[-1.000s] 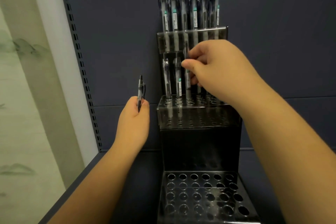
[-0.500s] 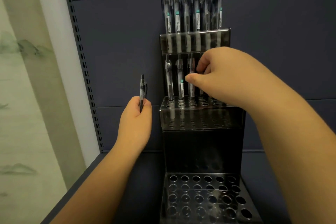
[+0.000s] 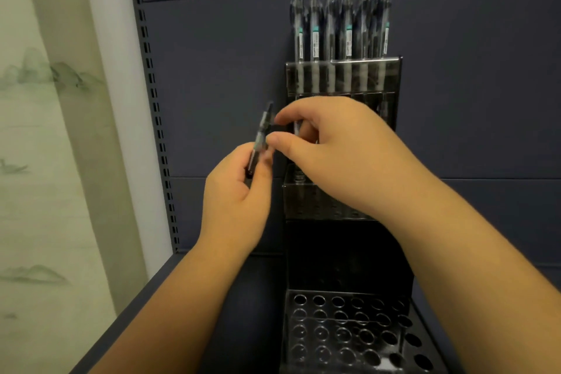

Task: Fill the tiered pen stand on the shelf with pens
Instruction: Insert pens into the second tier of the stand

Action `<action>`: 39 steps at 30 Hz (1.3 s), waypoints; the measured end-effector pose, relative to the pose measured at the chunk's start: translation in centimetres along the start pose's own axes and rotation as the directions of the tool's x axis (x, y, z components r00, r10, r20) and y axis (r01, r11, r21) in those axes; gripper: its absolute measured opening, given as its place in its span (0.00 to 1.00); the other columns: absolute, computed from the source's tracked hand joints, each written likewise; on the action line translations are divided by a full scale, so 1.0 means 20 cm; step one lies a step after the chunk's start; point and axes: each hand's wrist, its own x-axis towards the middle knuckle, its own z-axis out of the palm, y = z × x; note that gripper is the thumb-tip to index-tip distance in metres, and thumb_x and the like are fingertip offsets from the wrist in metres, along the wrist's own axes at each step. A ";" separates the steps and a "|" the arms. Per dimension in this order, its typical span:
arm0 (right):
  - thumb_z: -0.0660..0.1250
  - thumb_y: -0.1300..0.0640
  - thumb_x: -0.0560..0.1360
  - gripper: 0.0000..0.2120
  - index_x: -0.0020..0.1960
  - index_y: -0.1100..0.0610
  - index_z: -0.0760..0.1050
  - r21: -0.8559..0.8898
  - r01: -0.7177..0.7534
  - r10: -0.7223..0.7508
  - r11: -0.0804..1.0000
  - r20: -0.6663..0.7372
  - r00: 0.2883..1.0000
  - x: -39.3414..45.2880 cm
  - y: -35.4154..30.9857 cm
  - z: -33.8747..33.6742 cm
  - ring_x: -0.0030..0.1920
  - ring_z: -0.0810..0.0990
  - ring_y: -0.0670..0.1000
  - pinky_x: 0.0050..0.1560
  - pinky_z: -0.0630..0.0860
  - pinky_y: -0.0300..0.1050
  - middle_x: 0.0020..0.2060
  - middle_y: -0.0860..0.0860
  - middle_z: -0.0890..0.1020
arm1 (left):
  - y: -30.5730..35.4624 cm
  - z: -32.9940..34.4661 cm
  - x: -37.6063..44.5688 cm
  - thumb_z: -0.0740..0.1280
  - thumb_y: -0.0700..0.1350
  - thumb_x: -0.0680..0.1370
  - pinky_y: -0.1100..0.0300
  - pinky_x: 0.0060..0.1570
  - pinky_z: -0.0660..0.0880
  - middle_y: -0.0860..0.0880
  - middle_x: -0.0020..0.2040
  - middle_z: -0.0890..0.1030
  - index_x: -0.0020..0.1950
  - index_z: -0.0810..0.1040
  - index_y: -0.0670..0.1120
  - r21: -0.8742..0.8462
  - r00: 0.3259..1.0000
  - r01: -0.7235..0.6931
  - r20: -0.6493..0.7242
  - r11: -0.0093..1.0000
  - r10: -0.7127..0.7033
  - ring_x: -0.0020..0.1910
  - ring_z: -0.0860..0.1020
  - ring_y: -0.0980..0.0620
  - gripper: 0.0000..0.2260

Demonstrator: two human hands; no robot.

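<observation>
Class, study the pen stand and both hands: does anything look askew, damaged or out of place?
Nothing stands out. The top-tier pens stand upright in the stand; the left hand holds a tilted pen as the right hand reaches for it. The bottom tier is unfilled.

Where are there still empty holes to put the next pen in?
The bottom tier of the stand, nearest you, shows only open holes. The top tier is packed with pens. The middle tier is mostly hidden behind the right hand.
</observation>
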 end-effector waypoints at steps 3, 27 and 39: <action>0.67 0.46 0.80 0.09 0.43 0.44 0.80 0.102 0.016 -0.016 0.995 0.001 1.000 0.00 0.00 0.02 0.34 0.76 0.38 0.35 0.66 0.34 0.30 0.39 0.78 | 0.02 0.00 0.00 0.62 0.43 0.83 0.68 0.36 0.70 0.52 0.38 0.79 0.48 0.78 0.53 0.018 0.998 -0.049 0.027 0.999 0.049 0.39 0.77 0.54 0.08; 0.64 0.45 0.78 0.13 0.49 0.53 0.78 0.086 -0.155 0.176 0.984 -0.397 0.901 -0.03 0.23 -0.35 0.44 0.84 0.54 0.45 0.82 0.61 0.42 0.51 0.84 | -0.17 0.04 -0.03 0.63 0.39 0.79 0.52 0.41 0.75 0.47 0.43 0.80 0.48 0.76 0.50 0.457 0.910 0.139 0.290 0.879 -0.295 0.42 0.78 0.50 0.06; 0.64 0.47 0.81 0.13 0.47 0.55 0.80 -0.019 -0.157 0.141 0.987 -0.339 0.930 -0.03 0.25 -0.32 0.42 0.84 0.50 0.48 0.81 0.53 0.40 0.50 0.84 | -0.18 0.02 -0.03 0.65 0.40 0.78 0.48 0.47 0.76 0.47 0.47 0.78 0.48 0.76 0.45 0.595 0.826 -0.038 0.471 0.803 -0.310 0.44 0.77 0.47 0.02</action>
